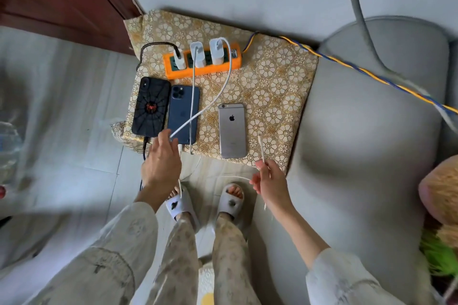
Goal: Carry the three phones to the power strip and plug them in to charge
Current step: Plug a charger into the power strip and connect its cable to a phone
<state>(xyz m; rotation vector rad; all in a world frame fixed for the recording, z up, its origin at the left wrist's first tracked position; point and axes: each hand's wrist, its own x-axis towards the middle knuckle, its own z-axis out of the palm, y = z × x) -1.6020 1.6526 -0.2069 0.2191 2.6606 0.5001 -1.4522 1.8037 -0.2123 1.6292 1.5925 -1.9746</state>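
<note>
Head view, looking straight down: three phones lie face-down on a gold floral-patterned cloth pad [272, 82], just in front of an orange plastic power strip [202, 62] that carries three white charger bricks. At the left is the phone in a black spider-web case [150, 106], with a black braided cable running to its near end — it appears plugged in, though the joint is partly hidden by the left hand. Touching it on the right is the dark blue phone [182, 111], with a thin white cable leading to its near edge. The silver-grey phone [232, 130] lies apart to the right, with nothing in its port.

The left hand [161, 163] has its fingers pinched on the thick white braided cable [223, 86] that arcs across the blue phone from the rightmost brick. The right hand [269, 181] has thumb and fingers closed on the cable's free end, connector tip pointing up beside the silver-grey phone.

Likely this is the last connection. To do it well, turn the connector flat toward the port on the phone's near edge, steady the phone with the left hand so it does not slide on the cloth, and push straight in — without dragging the cable across the blue phone.
</note>
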